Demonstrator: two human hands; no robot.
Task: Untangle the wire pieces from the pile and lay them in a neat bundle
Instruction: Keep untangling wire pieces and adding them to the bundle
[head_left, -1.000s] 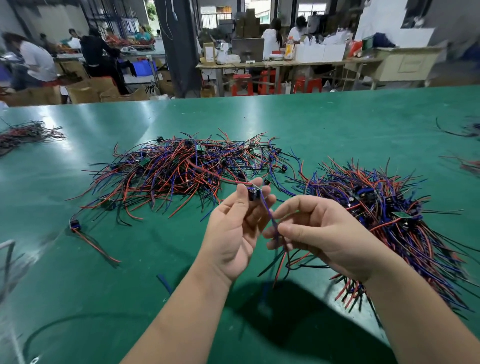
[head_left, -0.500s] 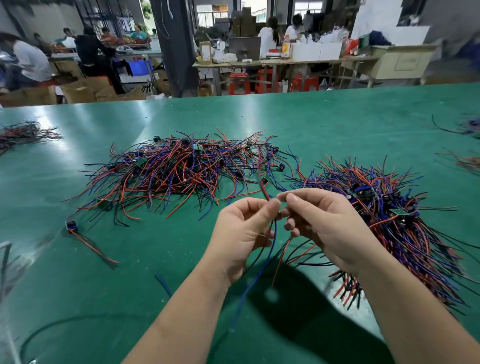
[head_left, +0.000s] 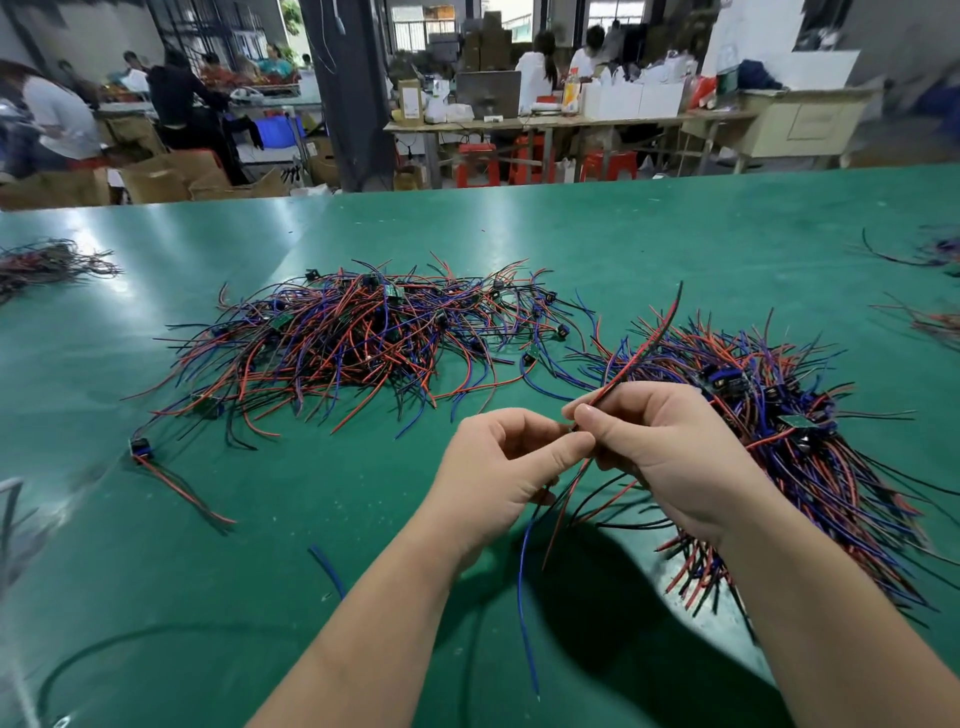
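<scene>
**Both hands pinch one wire piece above the gap between pile and bundle**

The left hand (head_left: 498, 467) and the right hand (head_left: 670, 457) meet over the near middle of the green table (head_left: 623, 234), raised off its surface. The left thumb and forefinger are pressed together on the wire piece (head_left: 649, 343), with the other fingers curled under. The right thumb and forefinger pinch the same piece just beside them. How the remaining right fingers lie can't be told.

Red and black strands of the piece stick up and to the right from the right hand, over the bundle's near-left edge. A blue strand (head_left: 524, 597) and a red one hang below the hands toward the near table edge.

The tangled pile (head_left: 353, 343) sits left of centre, with stray ends fanning out on all sides. The bundle (head_left: 810, 441) lies right of the hands, its strands running roughly parallel toward the near right. Its left fringe passes under the right wrist. Only a narrow green strip separates pile and bundle.

There is bare green behind both heaps up to the far table edge, and in front of the pile on the left. In that near-left area lie:
- a loose connector piece (head_left: 140, 447)
- a short blue scrap (head_left: 327, 564)
- a dark cable (head_left: 104, 644) near the left corner

A small heap (head_left: 47, 262) lies at the far-left edge, and stray wires (head_left: 935, 254) lie at the right edge.
</scene>
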